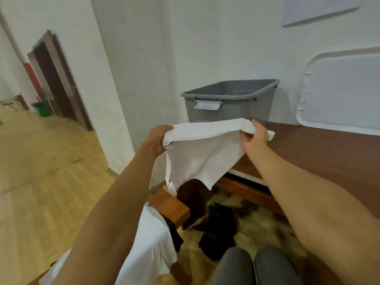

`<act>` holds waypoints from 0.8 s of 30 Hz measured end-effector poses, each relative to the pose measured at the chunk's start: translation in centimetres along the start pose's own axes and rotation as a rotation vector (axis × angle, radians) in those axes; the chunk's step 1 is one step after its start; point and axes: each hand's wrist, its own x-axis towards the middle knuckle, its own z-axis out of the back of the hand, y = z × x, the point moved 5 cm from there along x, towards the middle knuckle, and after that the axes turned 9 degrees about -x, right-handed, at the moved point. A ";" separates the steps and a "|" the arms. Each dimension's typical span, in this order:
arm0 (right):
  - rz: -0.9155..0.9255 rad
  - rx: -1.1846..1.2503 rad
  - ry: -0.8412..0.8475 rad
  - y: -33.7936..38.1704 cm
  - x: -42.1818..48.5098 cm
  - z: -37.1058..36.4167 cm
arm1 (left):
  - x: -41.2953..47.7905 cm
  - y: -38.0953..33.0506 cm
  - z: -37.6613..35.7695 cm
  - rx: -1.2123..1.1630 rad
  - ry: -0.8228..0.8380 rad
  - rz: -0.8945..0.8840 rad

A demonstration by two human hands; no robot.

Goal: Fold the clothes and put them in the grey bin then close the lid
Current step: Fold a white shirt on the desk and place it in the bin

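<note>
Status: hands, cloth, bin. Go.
Both hands busy: left hand and right hand grip the white cloth, held up before the grey bin. Bin open, white lid leaning on the wall. Nothing blocks the bin.

On my feed the white garment [203, 149] covers the lower front of the grey bin [230, 93], and I can't see the bin's floor past its rim. Fingertips of the left hand [158, 138] are buried in the fold. The white lid [339, 91] runs off the right edge. The pile of white clothes [152, 243] is cut by the bottom edge and partly behind the left forearm [115, 202]. The dark things [220, 233] on the floor are too blurred to name.
</note>
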 end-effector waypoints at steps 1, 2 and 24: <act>0.022 0.004 -0.006 1.9 0.1 0.9 | 0.3 0.4 -1.8 -0.003 0.022 0.007; 0.046 0.003 -0.006 3.9 0.1 1.7 | 0.4 0.8 -3.7 -0.005 0.044 0.017; 0.434 -0.129 -0.277 34.8 0.2 19.0 | -1.2 11.4 -38.4 -0.049 0.542 0.215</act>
